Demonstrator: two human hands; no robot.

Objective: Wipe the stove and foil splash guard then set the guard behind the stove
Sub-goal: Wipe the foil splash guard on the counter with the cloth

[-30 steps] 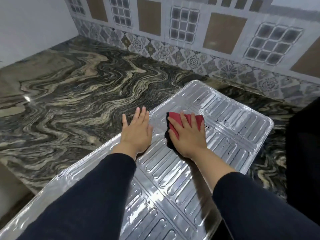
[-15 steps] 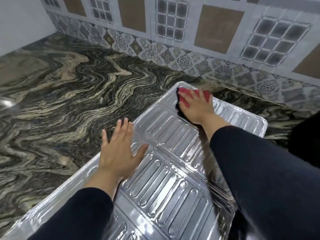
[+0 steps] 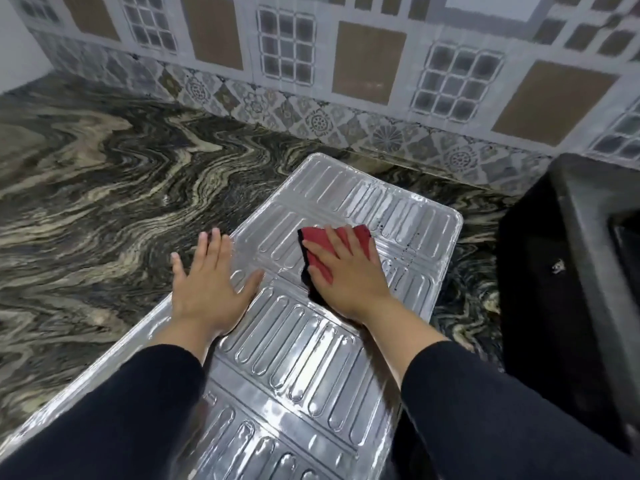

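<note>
The silver foil splash guard (image 3: 349,199) lies flat on the marbled countertop, running from the lower left towards the tiled wall. My left hand (image 3: 209,285) rests flat with spread fingers on the guard's left edge, holding nothing. My right hand (image 3: 349,271) presses a red cloth (image 3: 318,247) with a dark underside onto the ribbed foil near its far end. Small dark specks dot the foil just right of the cloth. The black stove (image 3: 568,271) stands at the right edge of the view, only partly seen.
The dark swirled countertop (image 3: 104,202) stretches out to the left of the guard. A patterned tiled wall (image 3: 311,64) rises behind it. A narrow strip of counter separates the guard's right edge from the stove.
My right hand has pulled the red cloth back from the guard's far corner towards the middle. My left hand stays flat on the left edge. The view has shifted, bringing the stove in.
</note>
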